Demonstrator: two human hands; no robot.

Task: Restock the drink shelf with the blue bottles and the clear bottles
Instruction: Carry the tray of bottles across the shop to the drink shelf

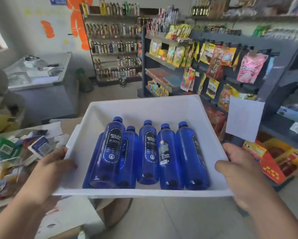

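A small shop: a pale tiled floor, a tall drink shelf against the far wall packed with rows of bottles, and a dark snack rack running down the right side with hanging packets. At the left stands a chest freezer, and nearer on the left a cluttered counter of papers and packets.

In the near middle a white foam box is held level above the floor, well apart from the drink shelf. Inside lie the blue bottles, side by side on their sides, long axes running near to far, blue caps pointing to the far wall and bases toward the viewer (one bottle at the left rests on top of others; labels read BOLSA SODA).

The left hand grips the box's left rim, thumb hooked over the edge, the other fingers hidden beneath. The right hand clasps the right rim likewise, thumb on top. Both forearms reach forward from the near corners.
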